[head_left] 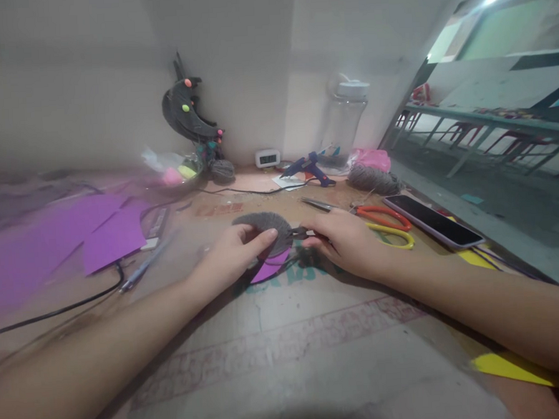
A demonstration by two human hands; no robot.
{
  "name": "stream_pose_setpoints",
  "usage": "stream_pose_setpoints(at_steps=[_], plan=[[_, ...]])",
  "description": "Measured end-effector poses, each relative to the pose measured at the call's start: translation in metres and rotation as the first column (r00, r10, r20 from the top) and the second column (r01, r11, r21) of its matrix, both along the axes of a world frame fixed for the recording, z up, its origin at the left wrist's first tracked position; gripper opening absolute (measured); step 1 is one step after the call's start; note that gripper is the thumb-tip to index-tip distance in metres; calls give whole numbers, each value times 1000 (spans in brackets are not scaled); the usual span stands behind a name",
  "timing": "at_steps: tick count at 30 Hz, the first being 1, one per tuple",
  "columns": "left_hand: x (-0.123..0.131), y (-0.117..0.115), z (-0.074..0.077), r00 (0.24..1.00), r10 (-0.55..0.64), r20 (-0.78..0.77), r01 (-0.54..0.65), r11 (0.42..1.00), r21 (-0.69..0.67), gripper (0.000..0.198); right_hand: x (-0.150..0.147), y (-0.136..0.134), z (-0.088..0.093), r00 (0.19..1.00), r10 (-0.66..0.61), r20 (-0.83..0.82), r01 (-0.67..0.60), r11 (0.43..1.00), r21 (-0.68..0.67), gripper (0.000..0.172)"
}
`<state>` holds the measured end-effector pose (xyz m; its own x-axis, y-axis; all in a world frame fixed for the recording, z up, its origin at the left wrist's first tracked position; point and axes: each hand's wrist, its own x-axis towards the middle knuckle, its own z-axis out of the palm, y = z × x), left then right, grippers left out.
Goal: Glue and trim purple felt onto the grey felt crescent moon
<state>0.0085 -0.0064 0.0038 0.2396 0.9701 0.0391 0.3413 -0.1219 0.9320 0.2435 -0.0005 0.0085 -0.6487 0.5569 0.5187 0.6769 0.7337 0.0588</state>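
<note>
My left hand pinches a purple paper crescent, its thumb lying on top. Grey yarn is wound round the upper part of the crescent, while its lower end shows bare purple. Close at its right side, my right hand is closed with bent fingers round a small dark bundle of yarn. A strand runs between that bundle and the crescent. Scissors with orange and yellow handles lie just beyond the right hand, partly hidden by it.
Purple sheets, a pen and a black cable lie left. Behind are a finished grey crescent, a small clock, a blue glue gun, a clear bottle and a grey yarn ball. A phone lies right.
</note>
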Motion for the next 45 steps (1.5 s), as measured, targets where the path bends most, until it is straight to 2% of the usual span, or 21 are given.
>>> stream_pose_setpoints(at_steps=[5,17,21,25,32,35,37,39,42,45], plan=[[-1,0,1,997,3,-72,-5,1000,-24,39,-2,0,-1,1000,13,8,-13,1000,12,41],[-2,-1,2,998,-55,-13,55,997,-53,41,3,1,1,999,38,34,-36,998,-60,33],[-1,-1,3,998,-57,-2,57,997,-58,40,2,2,0,998,58,22,-57,997,-46,38],[-1,-1,1,998,-59,7,60,997,-49,41,2,2,-1,998,41,-46,-44,996,-77,43],[0,2,-1,999,-29,24,29,999,-13,41,4,-2,-1,965,-93,-245,31,969,-246,33],[1,2,1,997,-41,69,43,999,-24,40,-4,-8,3,908,-169,-384,-4,912,-409,28],[1,1,3,994,-55,94,59,997,-40,39,-12,-13,8,857,-253,-448,-49,828,-559,27],[1,0,3,994,-65,91,69,997,-42,39,-20,-17,12,845,-292,-449,-89,750,-655,24],[0,0,2,995,-91,43,92,996,-12,41,-26,-20,13,865,-274,-420,-126,691,-712,20],[-1,0,1,991,-134,-22,135,989,56,42,-25,-19,10,849,-306,-430,-147,645,-750,25]])
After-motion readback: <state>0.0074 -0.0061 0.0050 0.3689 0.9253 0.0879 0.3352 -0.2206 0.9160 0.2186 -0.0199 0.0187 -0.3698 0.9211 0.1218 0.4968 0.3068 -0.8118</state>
